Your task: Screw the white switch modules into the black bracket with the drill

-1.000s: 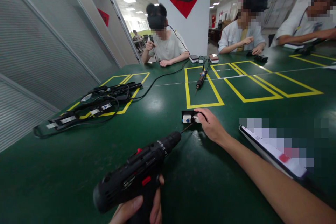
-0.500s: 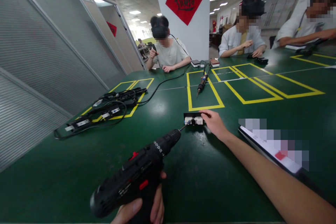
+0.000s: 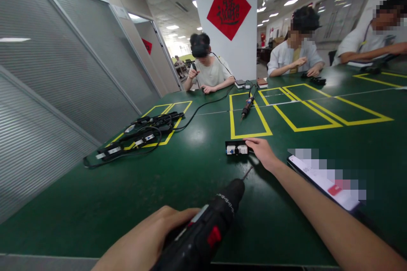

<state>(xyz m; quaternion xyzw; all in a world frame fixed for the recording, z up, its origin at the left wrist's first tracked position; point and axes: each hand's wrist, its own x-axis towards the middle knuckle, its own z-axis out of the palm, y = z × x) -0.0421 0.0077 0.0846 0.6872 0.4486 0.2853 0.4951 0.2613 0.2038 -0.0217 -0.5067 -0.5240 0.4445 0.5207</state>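
Observation:
My left hand (image 3: 146, 235) is closed around a black cordless drill (image 3: 219, 216) with red accents at the near edge of the table. The thumb side lies along the drill's body, and the drill's lower part is out of frame. The thin bit (image 3: 247, 172) points forward and to the right, apart from the piece beyond it. My right hand (image 3: 263, 154) pinches the right end of a small black holder with white and blue parts (image 3: 237, 150), which stands on the table. Its fingertips are partly hidden behind the piece.
Yellow tape frames (image 3: 251, 136) mark the green table. An electric screwdriver (image 3: 246, 108) lies in one; black cabled devices (image 3: 143, 135) are at left. A phone (image 3: 324, 182) rests right of my forearm. Several people (image 3: 216, 67) sit across the table.
The drill has drawn back from the piece toward me and moved right, so its bit is off it. My left hand now shows along the drill's upper side. The right hand keeps its hold.

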